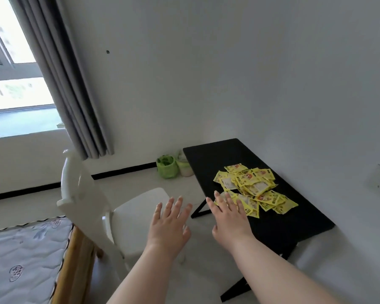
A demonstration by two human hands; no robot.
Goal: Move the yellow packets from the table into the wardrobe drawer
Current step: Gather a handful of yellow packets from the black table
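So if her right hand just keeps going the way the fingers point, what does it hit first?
Most likely the yellow packets: the right hand is open, its fingertips already overlapping the pile's near edge on the black table. Height above them is unclear.

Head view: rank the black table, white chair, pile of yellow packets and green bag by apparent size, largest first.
1. black table
2. white chair, nearer the camera, so its rank against the table is unsure
3. pile of yellow packets
4. green bag

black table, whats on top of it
A loose heap of yellow packets lies on the black table. The right hand covers the heap's near edge.
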